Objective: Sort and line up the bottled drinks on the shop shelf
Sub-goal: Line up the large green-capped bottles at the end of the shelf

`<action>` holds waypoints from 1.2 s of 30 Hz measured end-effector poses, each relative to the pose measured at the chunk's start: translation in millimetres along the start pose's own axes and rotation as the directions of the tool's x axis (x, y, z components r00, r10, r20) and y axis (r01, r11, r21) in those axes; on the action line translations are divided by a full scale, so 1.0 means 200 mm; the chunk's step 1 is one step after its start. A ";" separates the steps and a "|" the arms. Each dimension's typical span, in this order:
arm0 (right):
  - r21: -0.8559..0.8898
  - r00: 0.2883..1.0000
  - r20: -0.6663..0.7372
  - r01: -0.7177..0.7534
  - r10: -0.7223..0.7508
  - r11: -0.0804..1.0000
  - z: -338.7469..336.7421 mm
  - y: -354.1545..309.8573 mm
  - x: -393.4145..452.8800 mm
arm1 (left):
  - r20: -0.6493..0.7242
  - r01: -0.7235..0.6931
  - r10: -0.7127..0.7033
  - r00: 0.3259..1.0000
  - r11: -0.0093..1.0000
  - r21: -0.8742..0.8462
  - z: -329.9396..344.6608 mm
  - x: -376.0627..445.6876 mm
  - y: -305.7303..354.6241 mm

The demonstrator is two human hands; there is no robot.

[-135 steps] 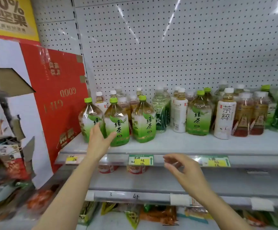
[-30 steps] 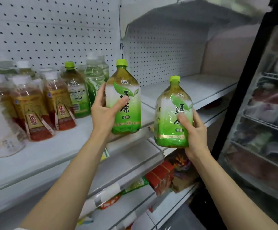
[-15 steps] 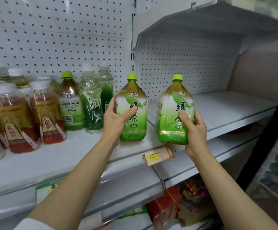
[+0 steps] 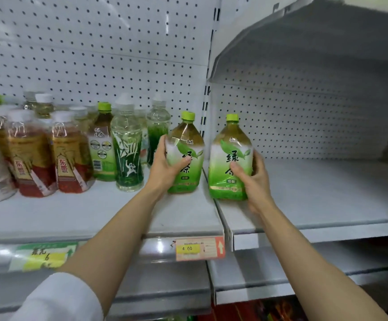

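Green-capped and upright, two green tea bottles sit in our hands at the join of two shelf sections. Our left hand (image 4: 165,166) reaches up from a bare forearm with a white sleeve (image 4: 58,297) at the elbow; its fingers wrap behind the left green tea bottle (image 4: 184,156) and the thumb lies across the label front, a firm curled hold. That bottle's base is down on the left shelf board (image 4: 72,216), near its right end, just beside a clear bottle with a dark green label (image 4: 128,154). Our right hand (image 4: 252,179) comes in from lower right, thumb pressed on the label and fingers curled round the far side of the right green tea bottle (image 4: 231,158). Its base rests at the left end of the right shelf board (image 4: 327,200), near the other tea bottle but apart from it. Further left stand two red-labelled drink bottles (image 4: 49,158). An orange price tag (image 4: 200,248) reading 4.00 hangs on the shelf edge below our left wrist.
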State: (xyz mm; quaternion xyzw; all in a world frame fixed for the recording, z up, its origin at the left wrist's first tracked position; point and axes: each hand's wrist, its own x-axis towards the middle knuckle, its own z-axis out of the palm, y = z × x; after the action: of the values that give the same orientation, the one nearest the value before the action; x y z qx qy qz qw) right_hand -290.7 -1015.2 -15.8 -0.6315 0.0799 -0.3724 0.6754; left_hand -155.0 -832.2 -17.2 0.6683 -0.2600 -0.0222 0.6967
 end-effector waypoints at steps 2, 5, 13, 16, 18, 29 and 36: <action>0.011 0.999 0.029 -0.021 0.021 1.000 0.01 0.05 0.07 | -0.022 0.005 -0.004 1.000 0.999 0.053 0.01 0.03 -0.01; 0.040 0.997 0.060 -0.055 0.053 0.998 0.02 0.10 0.17 | -0.052 0.022 -0.014 0.999 0.986 0.167 0.04 0.06 0.02; -0.223 0.985 0.171 0.028 0.011 0.974 0.04 0.13 0.30 | -0.085 0.027 -0.001 0.996 0.953 0.303 0.04 0.17 -0.02; -0.331 0.981 0.194 0.095 -0.031 0.939 0.04 0.13 0.30 | -0.092 0.034 0.001 0.996 0.924 0.381 0.04 0.19 -0.06; -0.412 0.983 0.180 0.115 -0.043 0.904 0.04 0.13 0.30 | -0.094 0.011 0.038 0.995 0.876 0.482 0.05 0.13 -0.02; -0.754 0.780 0.172 0.498 -0.602 0.429 0.22 0.00 0.10 | -0.664 0.124 0.331 0.670 0.832 0.540 -0.25 -0.03 0.13; -0.656 0.775 0.346 0.603 -0.529 0.454 0.63 -0.10 0.06 | -0.552 0.098 0.222 0.803 0.866 0.490 -0.30 0.02 0.09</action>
State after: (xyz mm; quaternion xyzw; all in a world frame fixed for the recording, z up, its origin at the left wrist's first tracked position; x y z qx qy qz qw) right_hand -217.7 -920.6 30.2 -0.8535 -0.0225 -0.4805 0.2005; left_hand -133.6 -777.5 2.8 0.7878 -0.0490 0.2783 0.5472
